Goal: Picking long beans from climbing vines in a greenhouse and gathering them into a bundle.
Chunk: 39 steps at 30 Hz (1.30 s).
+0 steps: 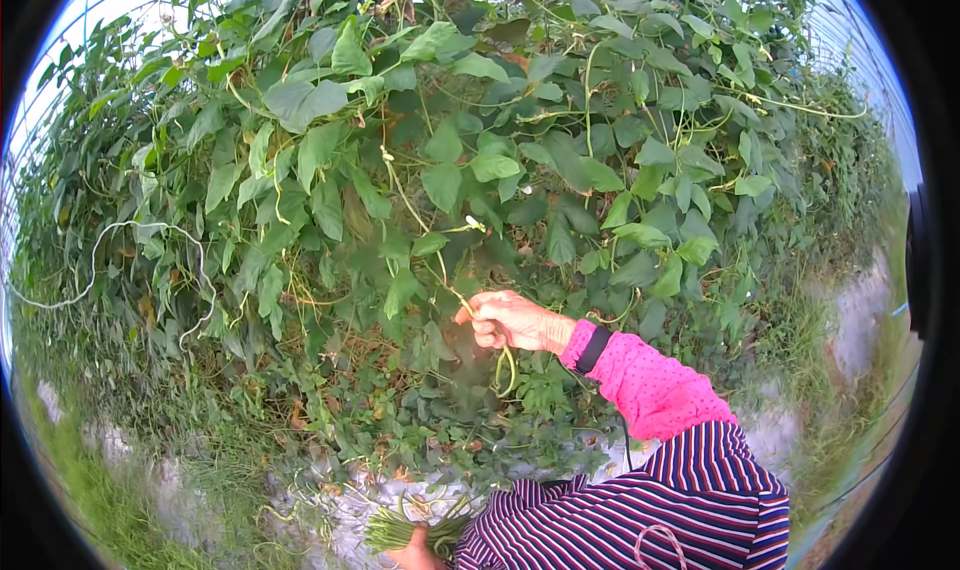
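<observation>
My right hand [517, 322], at the end of a pink dotted sleeve [660, 382], is closed around a thin green yardlong bean pod [507, 375] in front of the vines. The pod loops down below my fingers, while a stem [409, 202] runs up from them into the leaves. Low in the picture, my left hand [417, 552] grips a bundle of long green bean pods [397, 529]. The striped clothing on my body hides part of that bundle. A small white flower [474, 224] hangs just above my right hand.
A dense wall of climbing bean vines [315, 150] fills most of the view. Another long pod [589, 97] hangs at upper right. White string [142, 225] dangles at left. Pale ground sheeting [352, 521] lies below, with grass [112, 495] at its left. A wire-like frame arches overhead.
</observation>
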Available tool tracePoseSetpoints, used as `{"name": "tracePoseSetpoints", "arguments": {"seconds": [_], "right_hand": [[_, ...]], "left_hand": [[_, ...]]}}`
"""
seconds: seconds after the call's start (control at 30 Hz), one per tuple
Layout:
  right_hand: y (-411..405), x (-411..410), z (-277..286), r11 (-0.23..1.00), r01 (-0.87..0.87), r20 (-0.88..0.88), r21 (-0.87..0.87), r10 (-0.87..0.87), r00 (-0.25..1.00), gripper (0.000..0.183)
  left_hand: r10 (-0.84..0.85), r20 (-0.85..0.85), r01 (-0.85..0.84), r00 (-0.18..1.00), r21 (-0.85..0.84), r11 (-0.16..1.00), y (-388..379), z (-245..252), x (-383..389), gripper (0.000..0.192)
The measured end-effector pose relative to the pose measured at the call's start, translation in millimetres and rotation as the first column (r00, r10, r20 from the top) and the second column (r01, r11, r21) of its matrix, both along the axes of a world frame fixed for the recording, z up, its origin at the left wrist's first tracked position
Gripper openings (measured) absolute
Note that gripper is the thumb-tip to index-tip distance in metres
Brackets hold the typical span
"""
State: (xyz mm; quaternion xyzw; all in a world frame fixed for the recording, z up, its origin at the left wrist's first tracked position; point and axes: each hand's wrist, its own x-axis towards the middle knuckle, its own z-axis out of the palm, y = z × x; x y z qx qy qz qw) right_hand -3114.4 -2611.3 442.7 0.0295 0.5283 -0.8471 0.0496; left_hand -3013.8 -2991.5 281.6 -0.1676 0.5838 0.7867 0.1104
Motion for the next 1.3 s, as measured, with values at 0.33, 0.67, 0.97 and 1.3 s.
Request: {"name": "tracePoseSetpoints", "arguments": {"seconds": [0.33, 0.67, 0.97, 1.3], "right_hand": [[25, 23, 50, 0.905, 0.191, -0.178, 0.379, -0.131, 0.975, 0.018], [192, 14, 181, 0.013, 0.999, -0.652, 0.034, -0.757, 0.032, 0.021], [258, -16, 194, 0.321, 0.939, -0.488, 0.126, -0.804, 0.341, 0.031], [267, -17, 216, 0.455, 0.890, -0.529, -0.037, -0.765, 0.369, 0.028]], "left_hand": [[-0.014, 0.035, 0.017, 0.999, -0.083, 0.996, 14, 13, 3, 0.023], [0.057, 0.090, -0.067, 0.994, 0.107, 0.992, 2, -39, 8, 0.017], [0.097, 0.087, -0.102, 0.991, 0.061, 0.993, 9, -51, 10, 0.013], [0.305, -0.086, -0.300, 0.948, 0.067, 0.952, 27, -44, 12, 0.044]]}}
